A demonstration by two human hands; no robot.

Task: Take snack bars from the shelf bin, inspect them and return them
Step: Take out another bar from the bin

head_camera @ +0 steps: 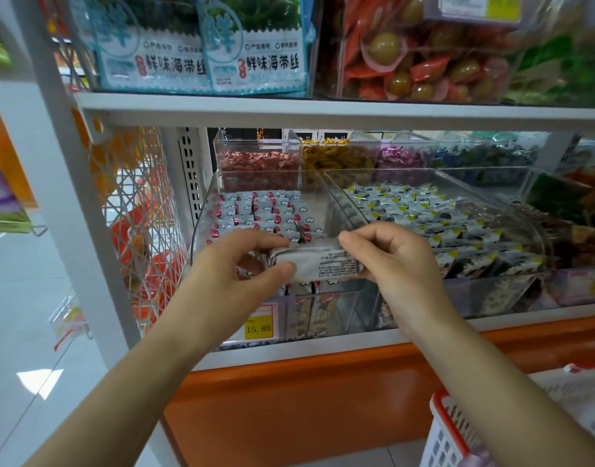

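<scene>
A white-wrapped snack bar [318,261] with small black print on its back is held level in front of the clear shelf bin [205,210]. My left hand [242,264] pinches its left end between thumb and fingers. My right hand [397,261] pinches its right end. Behind the bar, the bin holds several rows of similar white bars [262,210] with red and cloud markings.
A second clear bin [511,210] of grey-and-yellow snacks stands to the right. A yellow price tag [258,328] reading 15.80 hangs under the bin. Small bins of sweets [257,161] sit behind. A white-and-red basket [451,433] is at lower right; a white shelf post [87,230] at left.
</scene>
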